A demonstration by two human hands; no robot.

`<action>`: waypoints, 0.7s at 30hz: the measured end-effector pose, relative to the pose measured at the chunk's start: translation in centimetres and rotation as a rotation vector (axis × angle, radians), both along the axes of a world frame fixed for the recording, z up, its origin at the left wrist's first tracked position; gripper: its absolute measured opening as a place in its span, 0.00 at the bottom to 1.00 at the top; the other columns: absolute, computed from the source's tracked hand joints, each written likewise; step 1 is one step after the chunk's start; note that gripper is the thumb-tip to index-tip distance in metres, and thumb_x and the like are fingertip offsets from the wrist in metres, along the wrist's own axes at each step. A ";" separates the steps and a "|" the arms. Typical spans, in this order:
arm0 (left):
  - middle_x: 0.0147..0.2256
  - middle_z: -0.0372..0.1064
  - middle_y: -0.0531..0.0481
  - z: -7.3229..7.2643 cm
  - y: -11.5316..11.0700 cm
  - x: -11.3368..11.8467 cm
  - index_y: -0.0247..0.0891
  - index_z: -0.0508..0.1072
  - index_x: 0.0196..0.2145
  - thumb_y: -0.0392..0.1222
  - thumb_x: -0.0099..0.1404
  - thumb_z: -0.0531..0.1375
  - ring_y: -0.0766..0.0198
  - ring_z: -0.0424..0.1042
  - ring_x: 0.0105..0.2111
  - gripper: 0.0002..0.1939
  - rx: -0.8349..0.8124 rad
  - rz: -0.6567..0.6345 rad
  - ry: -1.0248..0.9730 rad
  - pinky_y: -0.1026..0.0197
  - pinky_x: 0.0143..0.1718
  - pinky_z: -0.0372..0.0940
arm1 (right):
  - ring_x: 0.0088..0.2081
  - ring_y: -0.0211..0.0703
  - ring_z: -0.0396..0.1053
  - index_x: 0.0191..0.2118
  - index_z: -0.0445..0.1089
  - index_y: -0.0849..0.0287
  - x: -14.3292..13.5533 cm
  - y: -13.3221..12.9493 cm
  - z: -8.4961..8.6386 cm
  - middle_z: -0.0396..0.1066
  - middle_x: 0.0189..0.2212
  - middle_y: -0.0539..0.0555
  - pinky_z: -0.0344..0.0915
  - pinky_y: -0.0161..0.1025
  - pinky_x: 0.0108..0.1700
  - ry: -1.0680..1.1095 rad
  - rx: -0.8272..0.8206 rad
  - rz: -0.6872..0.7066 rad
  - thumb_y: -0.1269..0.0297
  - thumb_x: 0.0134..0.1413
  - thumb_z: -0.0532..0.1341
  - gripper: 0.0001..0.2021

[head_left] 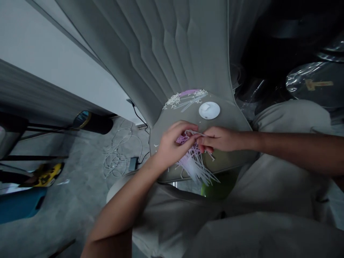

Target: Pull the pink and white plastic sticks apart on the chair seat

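Observation:
Both hands meet over the front of a chair seat, fingertips close together. My left hand (174, 143) is closed in a pinch on a thin whitish strip (197, 133). From the right, my right hand (220, 138) pinches the same strip; its far end is hidden by the fingers. Beneath the hands lies a loose bundle of thin pink and white strips (195, 165), fanned toward the seat's front edge. Farther back are a heap of small white pieces (173, 100), several clear sticks (189, 103) and a round white dish (209, 110) with a small white lump in it.
The grey padded chair back (172, 43) rises behind the seat (231, 120). On the floor at left are coiled white cables (118, 154) with a dark box (133, 164). A black cylinder (96, 122) lies nearby. Clear round plastic items (317, 82) are at right.

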State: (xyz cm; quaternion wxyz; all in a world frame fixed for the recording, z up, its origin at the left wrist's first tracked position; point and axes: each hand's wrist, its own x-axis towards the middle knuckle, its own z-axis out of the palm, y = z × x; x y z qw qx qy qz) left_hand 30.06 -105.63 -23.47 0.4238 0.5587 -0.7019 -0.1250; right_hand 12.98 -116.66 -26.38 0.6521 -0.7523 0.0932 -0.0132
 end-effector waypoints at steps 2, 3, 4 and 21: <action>0.42 0.75 0.47 0.0 0.0 0.2 0.42 0.73 0.48 0.41 0.64 0.63 0.66 0.74 0.36 0.14 0.080 0.096 0.152 0.61 0.40 0.71 | 0.21 0.32 0.62 0.30 0.72 0.63 -0.2 -0.1 0.2 0.65 0.19 0.47 0.58 0.32 0.26 -0.011 0.072 -0.030 0.44 0.63 0.52 0.26; 0.43 0.75 0.47 0.0 -0.1 0.3 0.42 0.72 0.50 0.42 0.64 0.63 0.66 0.74 0.35 0.16 0.130 0.129 0.225 0.61 0.38 0.71 | 0.21 0.32 0.62 0.30 0.71 0.63 -0.4 -0.3 0.2 0.64 0.19 0.47 0.58 0.32 0.26 -0.017 0.093 -0.046 0.44 0.63 0.52 0.26; 0.43 0.75 0.47 0.0 -0.1 0.3 0.43 0.72 0.51 0.44 0.65 0.62 0.67 0.74 0.34 0.16 0.177 0.151 0.279 0.61 0.37 0.71 | 0.22 0.32 0.62 0.29 0.71 0.63 -0.5 -0.5 0.2 0.64 0.19 0.47 0.58 0.32 0.26 -0.022 0.106 -0.060 0.43 0.63 0.52 0.26; 0.30 0.76 0.53 -1.6 -1.3 -0.7 0.43 0.79 0.34 0.45 0.61 0.66 0.70 0.71 0.29 0.05 0.349 0.241 0.452 0.67 0.30 0.68 | 0.26 0.34 0.64 0.34 0.74 0.61 -1.4 -2.2 -2.4 0.68 0.23 0.48 0.54 0.34 0.31 -0.005 -0.346 0.045 0.45 0.62 0.55 0.23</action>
